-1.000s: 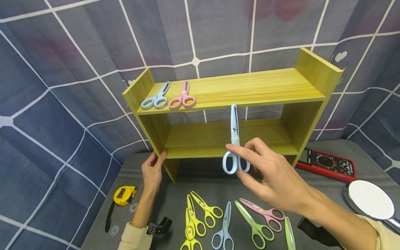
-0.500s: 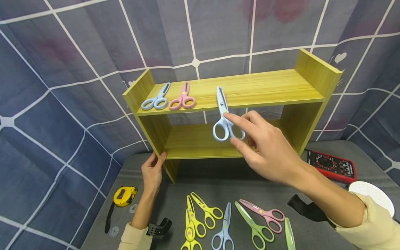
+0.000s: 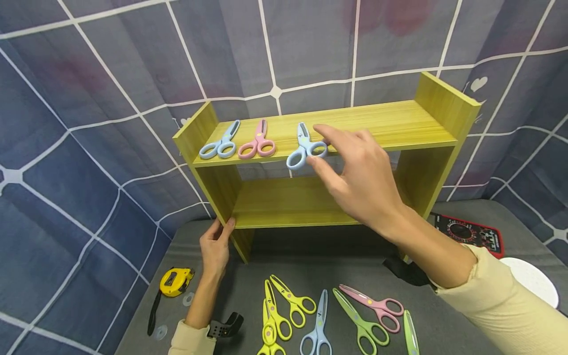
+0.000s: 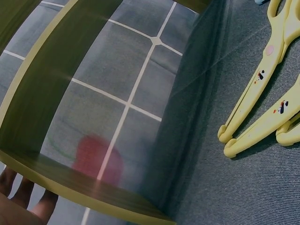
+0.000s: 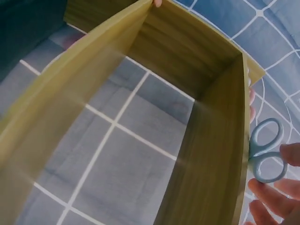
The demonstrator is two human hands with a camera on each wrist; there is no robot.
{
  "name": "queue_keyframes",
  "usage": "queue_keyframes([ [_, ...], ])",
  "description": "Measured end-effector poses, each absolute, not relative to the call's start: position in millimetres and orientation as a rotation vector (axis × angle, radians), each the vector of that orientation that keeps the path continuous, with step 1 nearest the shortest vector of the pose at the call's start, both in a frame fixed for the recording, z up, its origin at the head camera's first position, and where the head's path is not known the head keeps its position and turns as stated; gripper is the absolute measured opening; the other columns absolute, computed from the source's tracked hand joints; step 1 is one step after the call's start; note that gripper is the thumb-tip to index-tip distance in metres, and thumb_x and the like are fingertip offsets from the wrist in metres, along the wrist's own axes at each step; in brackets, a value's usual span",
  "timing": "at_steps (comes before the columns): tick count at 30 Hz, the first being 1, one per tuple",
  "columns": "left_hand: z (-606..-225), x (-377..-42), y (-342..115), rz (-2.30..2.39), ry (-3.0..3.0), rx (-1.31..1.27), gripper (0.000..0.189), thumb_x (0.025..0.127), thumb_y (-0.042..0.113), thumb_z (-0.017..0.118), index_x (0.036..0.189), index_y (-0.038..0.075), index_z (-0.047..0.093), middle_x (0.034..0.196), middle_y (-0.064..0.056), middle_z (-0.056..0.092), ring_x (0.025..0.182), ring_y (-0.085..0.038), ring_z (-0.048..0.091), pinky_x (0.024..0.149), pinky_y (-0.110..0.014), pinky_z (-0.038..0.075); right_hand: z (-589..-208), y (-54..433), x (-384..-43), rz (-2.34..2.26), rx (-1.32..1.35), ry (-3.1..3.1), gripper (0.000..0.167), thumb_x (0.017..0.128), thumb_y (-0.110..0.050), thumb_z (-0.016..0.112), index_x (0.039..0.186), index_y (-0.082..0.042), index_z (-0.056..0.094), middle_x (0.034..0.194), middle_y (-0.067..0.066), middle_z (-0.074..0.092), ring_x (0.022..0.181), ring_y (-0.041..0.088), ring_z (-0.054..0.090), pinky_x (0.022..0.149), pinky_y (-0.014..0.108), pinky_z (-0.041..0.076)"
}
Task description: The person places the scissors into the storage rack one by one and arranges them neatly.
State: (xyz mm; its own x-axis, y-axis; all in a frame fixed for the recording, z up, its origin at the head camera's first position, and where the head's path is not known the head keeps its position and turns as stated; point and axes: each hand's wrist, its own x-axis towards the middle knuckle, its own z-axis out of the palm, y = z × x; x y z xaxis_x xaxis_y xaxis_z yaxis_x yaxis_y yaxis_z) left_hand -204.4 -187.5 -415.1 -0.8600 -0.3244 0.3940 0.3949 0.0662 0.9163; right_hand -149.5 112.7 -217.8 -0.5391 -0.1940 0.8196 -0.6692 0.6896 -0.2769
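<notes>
Blue-grey cloth with white grid lines (image 3: 319,54) hangs behind a dark grey table (image 3: 241,298). On the left lies a yellow tape measure (image 3: 176,281). Next, a person's left hand (image 3: 215,246) grips the left side panel of a two-tier wooden shelf (image 3: 377,116), thumb at the front edge, fingers outside. On its top board, at the left end, lie light-blue scissors (image 3: 221,143), then pink scissors (image 3: 257,141), side by side. Near, on the table, are yellow scissors (image 3: 276,311) in a cluster, then grey-blue scissors (image 3: 319,328). Above these, held blue scissors (image 3: 305,143) point away, loops at the top board's front edge; whether the blades touch wood, I cannot tell. Thumb and fingers of the right hand (image 3: 359,172) pinch their right loop. Farther right lie green scissors (image 3: 361,323), rose scissors (image 3: 374,303) and a red-edged multimeter (image 3: 470,235).
</notes>
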Motion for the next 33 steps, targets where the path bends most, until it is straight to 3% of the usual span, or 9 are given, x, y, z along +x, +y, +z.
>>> queue_keyframes([
  [5,-416,-203,-189,-1.843,-1.851,-0.064,0.037,0.094,0.008,0.069,0.130,0.003,0.063,0.111,-0.001,0.071,0.097,-0.009,0.064,0.083,-0.019,0.050,-210,104,-167,0.636,0.652,-2.127,0.044,0.089,-0.021,0.074,0.129,-0.003,0.064,0.099,0.009,0.072,0.089,0.031,0.052,0.078,0.044,0.040],
  [12,-417,-204,-188,-1.842,-1.849,-0.043,0.037,0.093,0.005,0.069,0.130,0.002,0.063,0.105,0.004,0.071,0.093,-0.008,0.065,0.082,-0.019,0.051,-207,99,-184,0.625,0.590,-2.299,0.039,0.092,-0.026,0.069,0.125,-0.006,0.065,0.080,0.004,0.065,0.080,0.029,0.050,0.070,0.042,0.040],
  [15,-418,-205,-188,-1.844,-1.848,-0.044,0.037,0.093,0.005,0.068,0.130,0.002,0.063,0.106,0.002,0.071,0.094,-0.008,0.065,0.082,-0.019,0.050,-206,99,-186,0.617,0.584,-2.323,0.038,0.093,-0.028,0.068,0.125,-0.007,0.066,0.081,0.004,0.066,0.079,0.029,0.050,0.069,0.041,0.040],
  [19,-417,-205,-189,-1.844,-1.847,-0.049,0.036,0.093,0.006,0.069,0.129,0.004,0.064,0.111,-0.004,0.071,0.096,-0.009,0.065,0.082,-0.019,0.051,-208,100,-185,0.601,0.607,-2.318,0.039,0.093,-0.028,0.067,0.125,-0.005,0.065,0.098,0.009,0.069,0.092,0.032,0.056,0.080,0.045,0.044],
  [22,-416,-204,-189,-1.842,-1.854,-0.056,0.037,0.094,0.006,0.068,0.130,0.004,0.064,0.115,-0.008,0.069,0.098,-0.009,0.065,0.083,-0.019,0.050,-214,102,-182,0.636,0.643,-2.247,0.037,0.091,-0.023,0.069,0.122,-0.002,0.066,0.110,0.013,0.067,0.103,0.034,0.056,0.087,0.047,0.044],
  [27,-416,-204,-189,-1.859,-1.846,-0.066,0.038,0.093,0.005,0.068,0.131,0.002,0.062,0.114,-0.004,0.069,0.097,-0.009,0.064,0.083,-0.018,0.050,-239,107,-167,0.750,0.763,-1.960,0.030,0.087,-0.012,0.068,0.114,0.002,0.069,0.116,0.019,0.063,0.109,0.036,0.053,0.092,0.047,0.041],
  [30,-416,-204,-187,-1.867,-1.838,-0.070,0.038,0.093,0.006,0.069,0.131,0.002,0.063,0.114,-0.005,0.070,0.098,-0.010,0.064,0.083,-0.019,0.050,-263,110,-151,0.782,0.820,-1.798,0.025,0.086,-0.007,0.064,0.108,0.003,0.069,0.117,0.023,0.061,0.108,0.040,0.053,0.092,0.049,0.040],
  [33,-417,-205,-186,-1.870,-1.835,-0.076,0.037,0.094,0.007,0.069,0.130,0.002,0.063,0.114,-0.007,0.070,0.098,-0.011,0.064,0.084,-0.020,0.050,-294,116,-135,0.783,0.872,-1.748,0.022,0.090,-0.011,0.059,0.104,0.002,0.070,0.110,0.021,0.062,0.097,0.037,0.055,0.084,0.042,0.043],
])
